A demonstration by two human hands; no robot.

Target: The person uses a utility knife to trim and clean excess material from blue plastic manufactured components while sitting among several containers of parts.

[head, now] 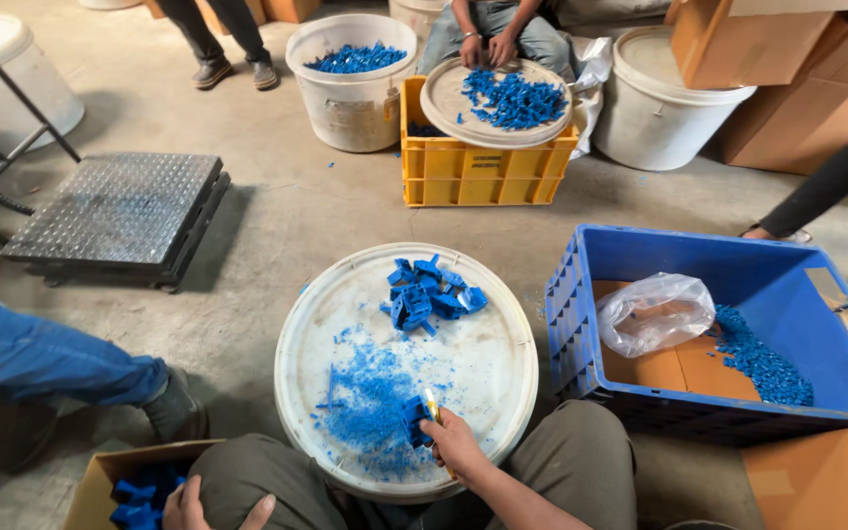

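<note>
Blue plastic part [414, 420] on the white lid [488, 378]: right hand [455, 444] grips it with a small knife [432, 404]; left hand [188, 505] rests loosely open beside the lid.

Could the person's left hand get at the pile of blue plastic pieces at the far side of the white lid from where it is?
Probably yes. The left hand rests on the knee, holding nothing, and the pile of blue pieces lies open on the white lid. Only blue shavings lie between; the right hand works off to the side.

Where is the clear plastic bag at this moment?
The clear plastic bag lies inside the blue crate at the right of the head view, on cardboard, beside small blue pieces.
</note>
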